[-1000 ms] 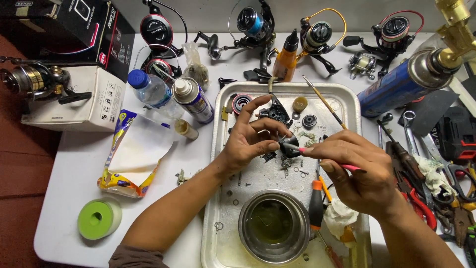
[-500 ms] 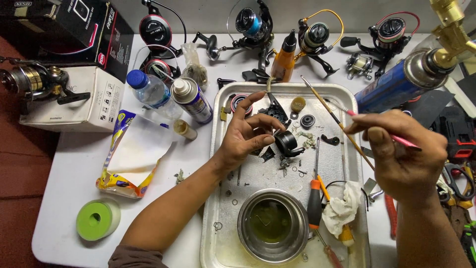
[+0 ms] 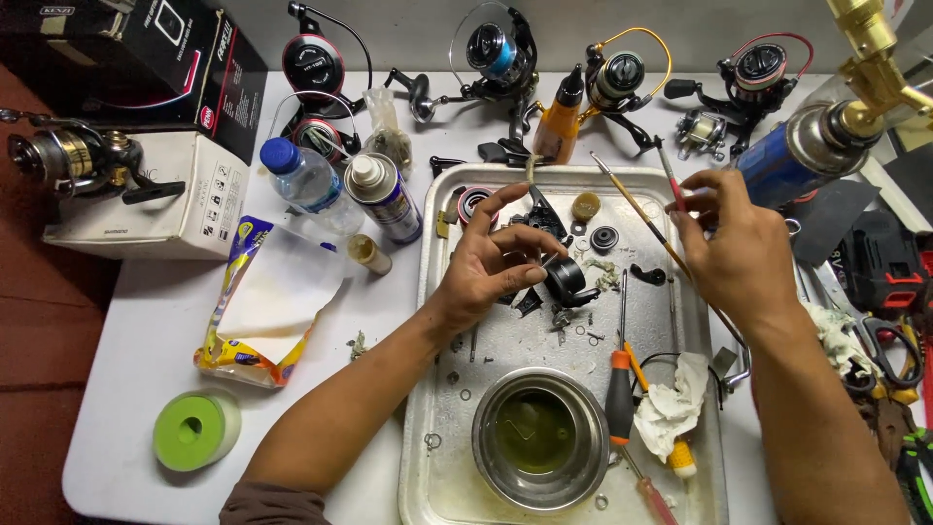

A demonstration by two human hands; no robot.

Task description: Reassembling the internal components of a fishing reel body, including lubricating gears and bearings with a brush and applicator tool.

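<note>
Up and away from the black reel part [image 3: 564,277] went my right hand [image 3: 734,248], pinching a thin pink tool [image 3: 673,185]. My left hand [image 3: 486,267] grips that reel part over the metal tray [image 3: 437,389], above the steel bowl [image 3: 539,437].

Both forearms are bare right down to the wrists, no watch, no rings, no gloves on the left hand [image 3: 486,267] or the right hand [image 3: 734,243]. Only a dark brownish sleeve [image 3: 272,504] shows, bunched at the left elbow.
</note>
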